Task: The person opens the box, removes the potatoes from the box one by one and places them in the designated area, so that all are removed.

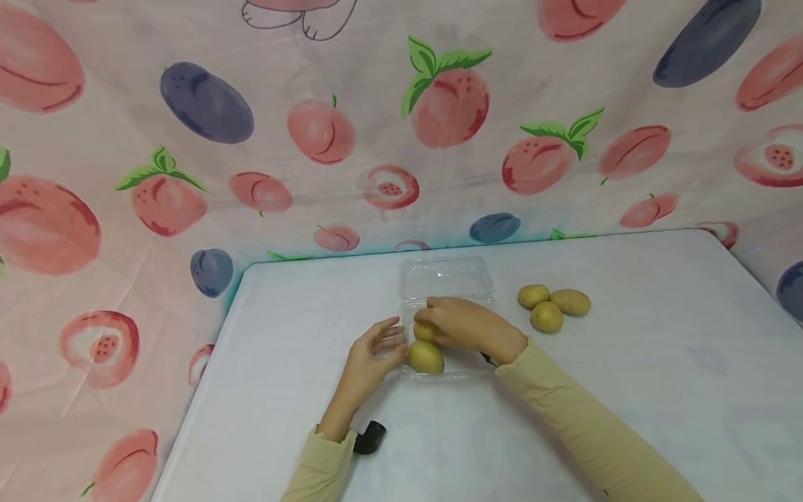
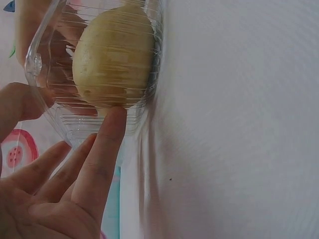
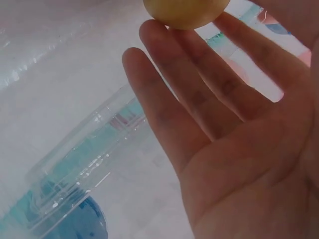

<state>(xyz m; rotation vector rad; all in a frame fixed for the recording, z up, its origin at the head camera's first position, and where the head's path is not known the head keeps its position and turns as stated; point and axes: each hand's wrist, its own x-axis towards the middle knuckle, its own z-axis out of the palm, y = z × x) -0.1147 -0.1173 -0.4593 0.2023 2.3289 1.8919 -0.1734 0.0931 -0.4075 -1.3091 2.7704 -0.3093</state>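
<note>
Peach-printed cloth (image 1: 326, 132) is hung behind a white table (image 1: 282, 314). By the curled fingertips of the right hand (image 1: 470, 324), a rear potato (image 1: 425, 331) is gripped inside a clear plastic box (image 1: 464, 375); its long axis is masked by the hand and cannot be told. By the left hand (image 1: 370, 355), its fingers outstretched, the box's left side is touched. Just in front of the gripped potato, a front potato (image 1: 425, 357) is laid with its long axis roughly left to right. The open lid (image 1: 447, 277) is pointed away toward the cloth. Farther right, three loose potatoes (image 1: 547, 317) are clustered on the table, the rightmost stretched sideways. From the left wrist, a fingertip is seen pressed against the ribbed wall (image 2: 134, 117), a detail lost from the head; from the right wrist, the palm, hidden from above, is shown bare.
</note>
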